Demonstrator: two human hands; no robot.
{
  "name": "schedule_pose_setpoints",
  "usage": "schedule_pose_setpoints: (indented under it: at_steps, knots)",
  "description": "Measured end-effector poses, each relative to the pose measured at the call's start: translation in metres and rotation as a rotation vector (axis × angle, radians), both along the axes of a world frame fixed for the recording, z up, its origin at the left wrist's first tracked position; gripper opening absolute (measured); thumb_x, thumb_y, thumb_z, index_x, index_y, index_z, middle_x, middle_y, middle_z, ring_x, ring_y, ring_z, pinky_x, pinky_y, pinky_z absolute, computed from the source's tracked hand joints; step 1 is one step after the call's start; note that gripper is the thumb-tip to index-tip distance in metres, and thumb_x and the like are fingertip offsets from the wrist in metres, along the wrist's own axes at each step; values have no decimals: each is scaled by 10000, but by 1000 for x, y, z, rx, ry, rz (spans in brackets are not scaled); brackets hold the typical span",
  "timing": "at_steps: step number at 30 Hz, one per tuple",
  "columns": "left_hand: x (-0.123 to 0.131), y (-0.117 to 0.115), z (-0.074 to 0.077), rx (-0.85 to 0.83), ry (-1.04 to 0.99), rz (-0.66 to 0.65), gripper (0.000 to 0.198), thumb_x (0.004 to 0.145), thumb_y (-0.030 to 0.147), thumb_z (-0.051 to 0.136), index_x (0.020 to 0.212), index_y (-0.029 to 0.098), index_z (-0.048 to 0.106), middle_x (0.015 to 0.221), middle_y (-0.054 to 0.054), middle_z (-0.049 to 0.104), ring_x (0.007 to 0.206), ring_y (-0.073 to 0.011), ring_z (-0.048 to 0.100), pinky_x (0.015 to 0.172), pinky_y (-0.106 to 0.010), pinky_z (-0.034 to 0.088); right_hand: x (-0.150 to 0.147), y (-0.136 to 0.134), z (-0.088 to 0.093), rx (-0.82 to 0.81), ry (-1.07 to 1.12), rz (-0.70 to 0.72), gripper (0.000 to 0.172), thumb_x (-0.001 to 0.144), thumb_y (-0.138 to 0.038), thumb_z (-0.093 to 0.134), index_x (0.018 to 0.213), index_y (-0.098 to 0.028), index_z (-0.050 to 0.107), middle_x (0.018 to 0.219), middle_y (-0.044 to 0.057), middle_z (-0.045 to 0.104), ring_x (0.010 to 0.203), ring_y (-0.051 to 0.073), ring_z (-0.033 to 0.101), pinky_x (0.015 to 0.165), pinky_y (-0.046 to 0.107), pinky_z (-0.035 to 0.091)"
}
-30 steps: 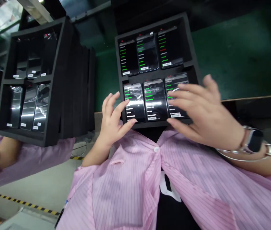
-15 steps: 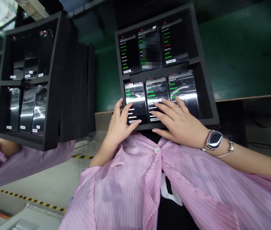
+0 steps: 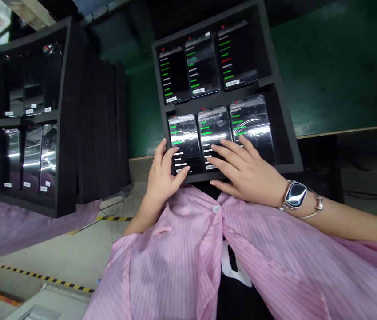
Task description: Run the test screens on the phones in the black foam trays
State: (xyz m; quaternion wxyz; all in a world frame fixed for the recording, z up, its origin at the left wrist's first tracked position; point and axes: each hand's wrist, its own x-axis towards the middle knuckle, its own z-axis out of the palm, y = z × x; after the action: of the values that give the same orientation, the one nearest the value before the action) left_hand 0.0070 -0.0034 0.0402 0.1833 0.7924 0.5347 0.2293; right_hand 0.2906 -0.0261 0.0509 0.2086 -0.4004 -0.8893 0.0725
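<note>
1. The left hand (image 3: 164, 174), grip open and empty, has its fingertips on the near-left glossy black phone (image 3: 183, 133) in the black foam tray (image 3: 288, 133).
2. The right hand (image 3: 248, 173), flat and empty, rests on the middle phone (image 3: 213, 126).
3. Light touches look best, so the tray stays put.

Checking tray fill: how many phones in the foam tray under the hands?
6 in the foam tray: far row left, middle, right; near row left, middle, right. The left hand and right hand cover near-row ends.

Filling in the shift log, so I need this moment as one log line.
left hand: fingers on near-left glossy black phone | right hand: fingertips spread on near-middle phone | both phones in black foam tray
</note>
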Motion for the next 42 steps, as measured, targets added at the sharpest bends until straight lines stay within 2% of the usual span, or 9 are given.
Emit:
schedule_pose_setpoints:
  at_steps: [10,15,19,24,28,31,36,39,42]
  knots:
    - [-2,2,0,53,26,-28,418,1044,517,629,1365,252,674,1737,-161,353,1506,-372,547,1186,-536,543,8,2,7,2,-69,42,538,1112,-479,532,1452,-71,612,1515,238,618,1501,421,499,1263,715,346]
    - [-4,0,2,43,-4,-17,530,1029,538,644,1486,284,562,1701,-172,396,1492,-364,563,1182,-544,545,45,-11,9,-11,-21,-97,498,1112,-510,518,1416,-130,628,1431,214,672,1484,408,511,1259,728,346]
    - [-4,11,12,8,-53,10,660,1004,642,640,1554,313,482,1667,-171,432,1545,-371,496,1246,-598,472,66,-1,24,-80,30,-93,549,1096,-551,504,1497,-182,571,1444,207,656,1504,428,483,1252,759,341]
    - [5,80,29,117,-25,25,660,963,717,649,1481,312,590,1666,-143,456,1582,-393,408,1309,-624,371,58,77,43,-92,118,-186,578,1070,-538,512,1584,-273,507,1557,172,571,1523,426,452,1293,713,299]
    - [15,156,23,58,135,97,650,926,790,629,1316,280,733,1711,-137,429,1649,-489,225,1309,-741,262,33,161,20,-122,-1,-246,579,1056,-623,493,1471,-246,637,1595,205,490,1474,484,448,1253,790,243]
    - [16,208,10,15,185,139,727,850,853,667,1266,266,770,1711,-165,432,1646,-551,197,1269,-823,229,18,217,-3,-188,-83,-268,614,1018,-692,538,1382,-226,702,1581,218,482,1414,528,464,1193,854,229]
    - [17,283,-2,6,146,192,716,829,841,709,1253,269,783,1714,-170,430,1654,-552,170,1261,-855,169,12,288,-16,-247,-95,-401,675,984,-757,556,1368,-223,712,1574,234,461,1415,585,414,1139,901,211]
    - [19,296,-1,17,91,242,638,877,808,685,1231,287,785,1716,-141,433,1664,-525,163,1277,-826,186,14,298,-12,-204,-41,-405,648,988,-734,559,1368,-230,708,1584,231,454,1406,598,412,1125,929,175]
    - [20,272,4,96,8,221,648,919,795,640,1349,315,710,1721,-114,423,1671,-451,200,1324,-708,247,16,275,0,-82,48,-322,617,1013,-676,545,1413,-221,664,1616,224,440,1446,566,396,1182,881,189]
